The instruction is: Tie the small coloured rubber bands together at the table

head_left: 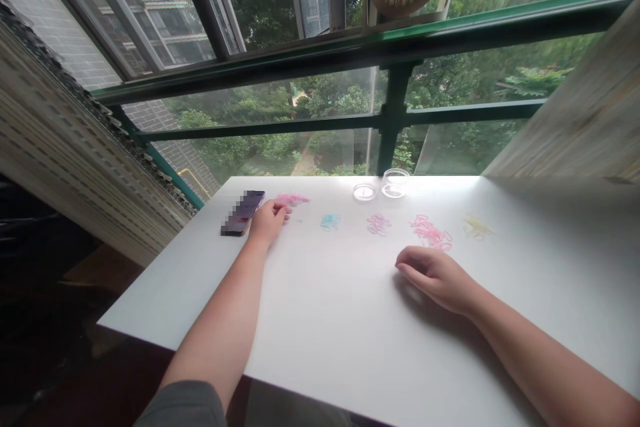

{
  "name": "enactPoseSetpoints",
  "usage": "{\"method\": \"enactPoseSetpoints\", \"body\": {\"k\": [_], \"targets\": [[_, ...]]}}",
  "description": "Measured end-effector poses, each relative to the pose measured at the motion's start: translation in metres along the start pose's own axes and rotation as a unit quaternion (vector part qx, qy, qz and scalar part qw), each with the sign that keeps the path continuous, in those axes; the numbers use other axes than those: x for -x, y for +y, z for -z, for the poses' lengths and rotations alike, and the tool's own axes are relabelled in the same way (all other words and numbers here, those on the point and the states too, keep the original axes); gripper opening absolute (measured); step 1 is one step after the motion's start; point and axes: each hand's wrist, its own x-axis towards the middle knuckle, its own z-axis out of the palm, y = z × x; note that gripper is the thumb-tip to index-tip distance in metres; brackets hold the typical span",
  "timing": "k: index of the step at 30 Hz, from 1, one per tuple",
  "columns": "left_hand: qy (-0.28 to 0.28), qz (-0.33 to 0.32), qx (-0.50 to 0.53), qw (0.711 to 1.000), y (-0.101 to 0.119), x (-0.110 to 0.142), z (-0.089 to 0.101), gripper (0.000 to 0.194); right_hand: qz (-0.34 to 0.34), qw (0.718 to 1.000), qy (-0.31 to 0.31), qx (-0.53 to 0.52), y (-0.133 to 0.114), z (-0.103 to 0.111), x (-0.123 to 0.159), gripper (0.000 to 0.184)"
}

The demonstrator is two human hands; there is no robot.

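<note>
Where fingers [283, 208] curl, bands [296, 199] (apparently) lie.

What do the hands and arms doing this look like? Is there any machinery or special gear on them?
No machinery shows: these are a person's bare hands, left and right, without gloves. A dark grey sleeve ends on the left arm, leaving the forearm uncovered. No sleeve is clear on the right. I see no watch, cables or markings.

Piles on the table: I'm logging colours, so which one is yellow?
The rightmost pile, just right of the pink pile near the right hand. It alone is pale yellow; the others are pink, lilac or blue.
</note>
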Motion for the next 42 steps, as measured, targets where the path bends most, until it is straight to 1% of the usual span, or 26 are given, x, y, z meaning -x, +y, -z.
{"method": "enactPoseSetpoints", "body": {"k": [5,11,14,19,21,23,26,28,30,33,37,42], "targets": [[0.003,0.019,0.03,0.999,0.0,0.0,-0.004,0.013,0.003,1.0,0.003,-0.001,0.0,0.0,0.0,0.017],[0.039,-0.019,-0.06,0.997,0.001,-0.002,0.003,0.014,-0.002,1.0,-0.003,0.011,0.001,0.0,0.0,0.017],[0.03,-0.037,-0.084,0.995,-0.001,-0.002,0.006,0.016,-0.005,1.0,-0.003,0.013,0.0,0.0,0.0,0.016],[0.02,-0.039,-0.105,0.994,-0.001,0.0,0.006,0.019,-0.005,1.0,-0.006,0.009,-0.001,0.0,0.0,0.017],[0.011,-0.055,-0.112,0.992,0.002,0.002,0.005,0.021,-0.008,1.0,-0.007,0.01,-0.002,0.0,0.0,0.017],[-0.008,-0.09,-0.129,0.987,0.005,0.004,0.003,0.024,-0.009,1.0,-0.007,0.012,-0.002,0.0,0.0,0.017],[-0.059,-0.141,-0.166,0.974,0.007,0.005,0.001,0.023,-0.008,1.0,-0.003,0.012,-0.001,0.0,0.0,0.016],[-0.093,-0.149,-0.185,0.967,0.007,0.005,-0.001,0.02,-0.006,1.0,-0.001,0.01,-0.001,0.0,0.0,0.016],[-0.115,-0.152,-0.197,0.962,0.006,0.004,-0.002,0.019,-0.005,1.0,0.0,0.008,0.0,-0.001,0.0,0.016],[-0.12,-0.152,-0.197,0.961,0.007,0.003,-0.004,0.019,-0.007,1.0,-0.001,0.009,-0.001,-0.001,0.0,0.015],[-0.119,-0.132,-0.162,0.971,0.013,0.006,-0.006,0.019,-0.005,1.0,0.0,0.01,-0.001,-0.001,0.0,0.015],[-0.115,-0.124,-0.122,0.978,0.019,0.012,-0.009,0.018,-0.002,1.0,0.0,0.006,0.001,-0.002,0.0,0.015]]}}
